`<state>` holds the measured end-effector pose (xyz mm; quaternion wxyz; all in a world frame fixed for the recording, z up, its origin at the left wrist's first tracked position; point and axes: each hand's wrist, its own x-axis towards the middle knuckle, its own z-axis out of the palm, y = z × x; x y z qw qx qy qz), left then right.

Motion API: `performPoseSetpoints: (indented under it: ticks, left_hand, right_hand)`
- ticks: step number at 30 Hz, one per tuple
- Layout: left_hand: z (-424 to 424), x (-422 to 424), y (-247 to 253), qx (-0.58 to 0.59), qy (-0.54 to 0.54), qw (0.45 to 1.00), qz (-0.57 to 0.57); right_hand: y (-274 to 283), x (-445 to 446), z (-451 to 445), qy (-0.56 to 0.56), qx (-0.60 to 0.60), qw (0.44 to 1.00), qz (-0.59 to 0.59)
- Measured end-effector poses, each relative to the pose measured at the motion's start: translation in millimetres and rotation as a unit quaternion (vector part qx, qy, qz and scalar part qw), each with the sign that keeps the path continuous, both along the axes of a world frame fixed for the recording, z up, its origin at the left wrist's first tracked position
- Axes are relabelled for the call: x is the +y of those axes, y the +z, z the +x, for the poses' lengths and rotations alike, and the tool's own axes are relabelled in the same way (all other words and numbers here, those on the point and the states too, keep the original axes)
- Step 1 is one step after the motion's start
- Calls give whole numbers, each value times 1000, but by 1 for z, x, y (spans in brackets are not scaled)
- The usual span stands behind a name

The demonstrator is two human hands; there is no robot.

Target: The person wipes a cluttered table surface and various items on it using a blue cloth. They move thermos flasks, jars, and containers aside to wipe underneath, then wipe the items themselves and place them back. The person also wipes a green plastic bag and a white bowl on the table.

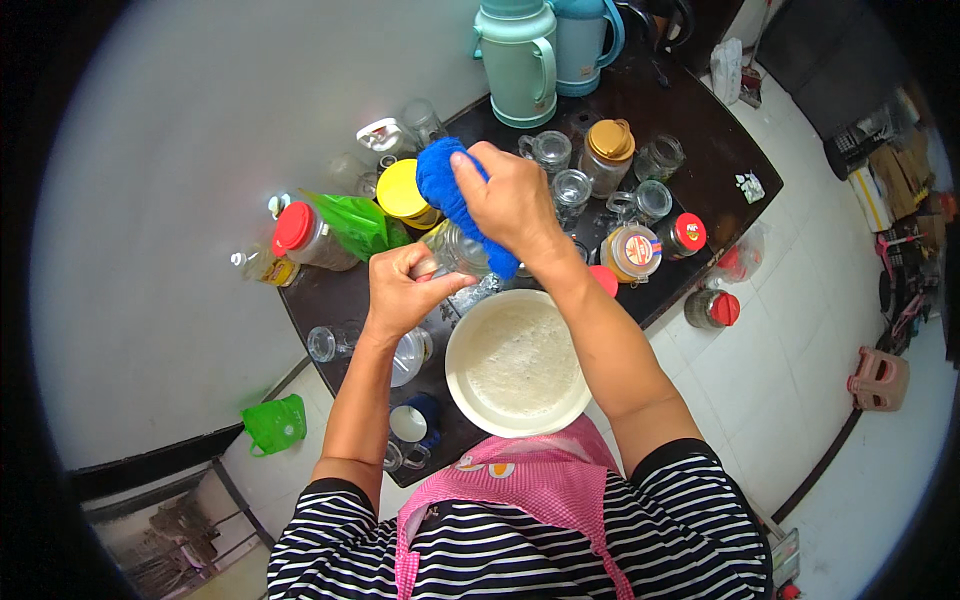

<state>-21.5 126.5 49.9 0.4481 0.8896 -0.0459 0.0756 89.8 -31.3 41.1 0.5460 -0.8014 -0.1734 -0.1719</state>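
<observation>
My left hand point(409, 289) grips a clear glass mug point(459, 251) by its handle, tilted above the dark table. A blue cloth point(442, 180) is bunched in my right hand point(510, 195), its lower end against the mug's side. Part of the mug is hidden behind the cloth. Just below both hands stands a white basin point(457, 375) with pale, foamy liquid. Right behind the mug is a yellow-lidded tub point(401, 187). A green plastic bag point(356, 225) lies left of it.
Glass mugs point(574, 191) and jars crowd the dark table point(720, 150). Two thermos flasks point(519, 67) stand at the back by the wall. At the left are a red-lidded jar point(296, 225) and an oil bottle point(262, 266). A blue cup point(414, 421) sits near the front edge.
</observation>
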Motion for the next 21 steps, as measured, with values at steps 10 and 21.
performPoseSetpoints:
  ticks: [10, 21]
  left_hand:
    - [-5, 12, -31, 156, 8, 749, -644]
    - [11, -10, 8, 54, 189, 804, -561]
  right_hand:
    - [-36, -2, -20, 425, 420, 661, 454]
    - [-38, -20, -108, -45, 206, 924, 319]
